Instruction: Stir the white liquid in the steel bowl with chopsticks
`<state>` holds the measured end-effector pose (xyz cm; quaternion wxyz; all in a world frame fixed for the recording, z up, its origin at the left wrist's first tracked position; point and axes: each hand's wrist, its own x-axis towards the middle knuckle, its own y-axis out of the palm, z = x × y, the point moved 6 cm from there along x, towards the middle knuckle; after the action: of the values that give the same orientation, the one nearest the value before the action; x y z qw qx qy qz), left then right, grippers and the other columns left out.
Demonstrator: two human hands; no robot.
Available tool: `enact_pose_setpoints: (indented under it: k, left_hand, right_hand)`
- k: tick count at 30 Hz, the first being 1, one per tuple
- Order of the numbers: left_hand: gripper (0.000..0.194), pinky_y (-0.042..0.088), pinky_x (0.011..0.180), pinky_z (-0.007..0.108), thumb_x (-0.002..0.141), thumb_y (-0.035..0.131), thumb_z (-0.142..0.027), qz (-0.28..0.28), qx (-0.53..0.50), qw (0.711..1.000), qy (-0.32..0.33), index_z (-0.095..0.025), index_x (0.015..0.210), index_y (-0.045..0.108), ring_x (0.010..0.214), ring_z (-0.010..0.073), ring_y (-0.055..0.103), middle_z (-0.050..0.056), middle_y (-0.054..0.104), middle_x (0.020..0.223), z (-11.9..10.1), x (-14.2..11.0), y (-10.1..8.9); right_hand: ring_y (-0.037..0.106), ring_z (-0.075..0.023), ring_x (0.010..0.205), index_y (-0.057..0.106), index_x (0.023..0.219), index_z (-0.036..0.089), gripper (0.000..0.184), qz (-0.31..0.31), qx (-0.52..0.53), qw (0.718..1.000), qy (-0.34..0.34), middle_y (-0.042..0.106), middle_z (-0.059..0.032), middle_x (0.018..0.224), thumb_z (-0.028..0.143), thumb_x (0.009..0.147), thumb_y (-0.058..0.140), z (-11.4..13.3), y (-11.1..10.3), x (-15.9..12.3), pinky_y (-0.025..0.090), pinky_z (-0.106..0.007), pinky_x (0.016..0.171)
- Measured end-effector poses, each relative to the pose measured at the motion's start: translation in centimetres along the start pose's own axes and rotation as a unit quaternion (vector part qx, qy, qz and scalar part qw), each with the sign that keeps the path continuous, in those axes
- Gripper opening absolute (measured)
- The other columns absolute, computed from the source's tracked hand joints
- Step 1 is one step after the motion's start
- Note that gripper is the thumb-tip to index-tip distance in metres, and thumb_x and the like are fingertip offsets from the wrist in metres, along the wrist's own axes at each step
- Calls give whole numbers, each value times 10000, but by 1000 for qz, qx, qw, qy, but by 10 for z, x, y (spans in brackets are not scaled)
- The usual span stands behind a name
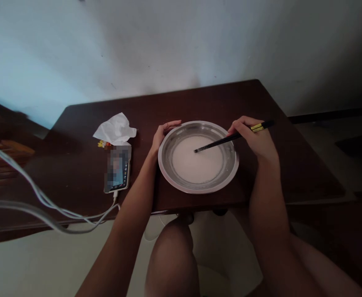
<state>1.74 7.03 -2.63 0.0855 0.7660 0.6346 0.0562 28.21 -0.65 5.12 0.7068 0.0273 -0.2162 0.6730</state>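
A wide metal bowl (pixel 168 171) with a pale rim stands near the table's front edge, holding a smooth, milky white liquid (pixel 196 167). My left hand (pixel 162 134) grips the bowl's left side, its fingers curved along the outside of the far-left rim. Above the right rim, my right hand (pixel 250 134) is closed around a pair of black chopsticks (pixel 216 142) with yellow bands near the upper end. They slant down to the left over the bowl, tips together at or just above the liquid; I cannot tell whether they touch it.
On the dark wooden table (pixel 181 107), a phone (pixel 118 169) with a lit screen lies left of my forearm. White cables (pixel 45 200) run leftward from it. Behind it are a crumpled white tissue (pixel 116 128) and a small yellow-and-red item (pixel 103 144). A pale wall (pixel 175 45) rises behind the table.
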Motion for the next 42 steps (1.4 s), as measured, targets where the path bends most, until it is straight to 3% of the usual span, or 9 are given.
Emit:
enact_pose_setpoints:
  k: [5,9,14,19,23,28,33,38,42]
  left_hand:
    - [461,508,900,364,930,315,-405,23,15,999,17,-179,1112,674,1016,234,657,75,728,1052,-1,-3,1]
    - [500,493,912,379,930,306,-480,34,28,999,25,-188,1150,646,1038,247,647,90,714,1074,-1,-3,0]
    - [482,494,894,377,916,330,-483,37,22,999,24,-198,1144,644,1006,245,656,90,714,1065,0,-1,-1]
    - [460,502,877,363,903,363,-480,34,16,999,23,-198,1127,649,988,235,660,80,720,1046,0,-1,-1]
    - [440,512,859,353,896,373,-464,23,3,1000,6,-206,1112,656,975,229,664,72,728,1030,0,-2,0]
    - [434,511,869,355,896,382,-482,7,5,1000,2,-208,1076,666,984,233,664,80,725,1017,-2,-4,1]
    - [423,517,856,357,905,367,-467,-1,5,1000,-7,-209,1065,661,967,231,667,74,723,1008,-2,-5,2]
    - [412,521,859,359,889,395,-465,-7,0,1000,-10,-202,1050,668,965,232,666,78,719,1009,-2,-3,2]
    - [455,517,873,375,892,394,-509,-14,-1,1000,-8,-189,1049,677,964,233,666,86,722,1006,-1,-2,1]
  right_hand:
    - [624,-120,643,668,689,204,202,67,22,997,26,659,9,648,284,854,585,-1,8,-1,505,-262,645]
    - [626,-122,676,661,677,208,213,19,0,1000,5,664,7,656,273,860,575,2,2,-1,506,-263,676]
    - [623,-124,648,664,688,209,199,49,10,999,17,661,9,654,284,853,581,0,6,-1,511,-269,652]
    - [620,-120,656,655,671,207,214,15,2,1000,11,657,6,645,288,855,579,1,2,-1,512,-267,673]
    - [627,-124,635,663,684,207,201,69,26,997,32,659,5,647,302,846,589,1,9,-2,518,-269,638]
    - [632,-138,676,652,669,218,229,22,4,1000,18,661,-1,657,325,858,578,1,2,-1,525,-285,673]
    - [629,-132,641,666,695,214,203,66,24,997,39,659,4,643,325,847,590,-1,9,-2,523,-278,649]
    - [628,-131,668,655,664,214,224,16,1,1000,27,661,4,652,297,855,576,0,2,-1,517,-274,673]
    - [618,-121,613,659,672,204,213,62,36,997,42,650,9,627,308,845,593,-2,8,-2,511,-268,627]
